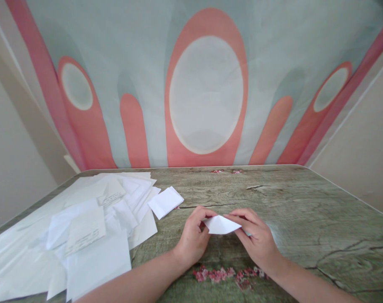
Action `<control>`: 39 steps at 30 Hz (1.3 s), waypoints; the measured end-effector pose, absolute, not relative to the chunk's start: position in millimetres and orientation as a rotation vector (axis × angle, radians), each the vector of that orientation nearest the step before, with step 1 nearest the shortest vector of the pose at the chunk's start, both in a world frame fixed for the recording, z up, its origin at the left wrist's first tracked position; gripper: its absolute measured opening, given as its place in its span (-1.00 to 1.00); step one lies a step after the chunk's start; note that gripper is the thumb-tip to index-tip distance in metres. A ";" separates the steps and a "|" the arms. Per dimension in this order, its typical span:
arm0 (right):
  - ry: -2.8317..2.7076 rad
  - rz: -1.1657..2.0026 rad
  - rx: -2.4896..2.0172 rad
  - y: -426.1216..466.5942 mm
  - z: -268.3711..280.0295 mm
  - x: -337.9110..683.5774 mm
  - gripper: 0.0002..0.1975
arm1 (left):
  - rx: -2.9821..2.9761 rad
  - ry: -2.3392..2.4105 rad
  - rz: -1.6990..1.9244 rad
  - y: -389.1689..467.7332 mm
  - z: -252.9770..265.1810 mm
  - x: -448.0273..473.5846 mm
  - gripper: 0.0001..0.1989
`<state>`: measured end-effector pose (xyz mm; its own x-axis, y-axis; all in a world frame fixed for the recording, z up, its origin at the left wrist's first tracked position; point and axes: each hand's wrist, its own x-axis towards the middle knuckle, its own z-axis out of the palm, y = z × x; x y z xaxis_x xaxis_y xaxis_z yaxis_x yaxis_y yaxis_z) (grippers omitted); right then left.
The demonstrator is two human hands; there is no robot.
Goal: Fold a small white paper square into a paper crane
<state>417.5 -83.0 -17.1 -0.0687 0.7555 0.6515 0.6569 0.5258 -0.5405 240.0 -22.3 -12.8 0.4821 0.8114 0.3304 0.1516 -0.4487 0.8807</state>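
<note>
A small folded piece of white paper (222, 225) is held between both hands, a little above the table. A crease runs across it and its top comes to a low point. My left hand (195, 236) pinches its left end between thumb and fingers. At the other end, my right hand (256, 240) grips it with the thumb below and the fingers behind. The fingertips behind the paper are partly hidden. Left of my left hand lies a small stack of folded white paper (166, 202).
A large loose pile of white sheets (98, 263) covers the table's left side, some with printed lines. The wood-patterned table (317, 219) has pink flower prints (215, 274). Behind its far edge hangs a grey-green and coral backdrop (207, 162).
</note>
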 end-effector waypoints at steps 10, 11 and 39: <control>-1.680 0.195 -1.196 -79.1 -24.9 424.0 -0.62 | 1.130 0.761 0.926 -17.7 -12.9 247.8 -0.77; -1.672 0.196 -1.192 -78.8 -24.3 424.0 -0.63 | 1.039 0.729 0.916 -18.6 -11.3 248.5 -0.73; -1.536 0.767 -1.080 -77.2 -14.2 415.0 -0.80 | 0.969 0.593 0.851 -18.9 -12.5 245.4 -0.19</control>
<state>415.0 -77.2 -14.2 -0.0326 0.9206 0.3893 0.2419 0.3851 -0.8906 245.4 -18.9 -12.5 0.5466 0.8348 -0.0659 -0.3504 0.2995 0.8874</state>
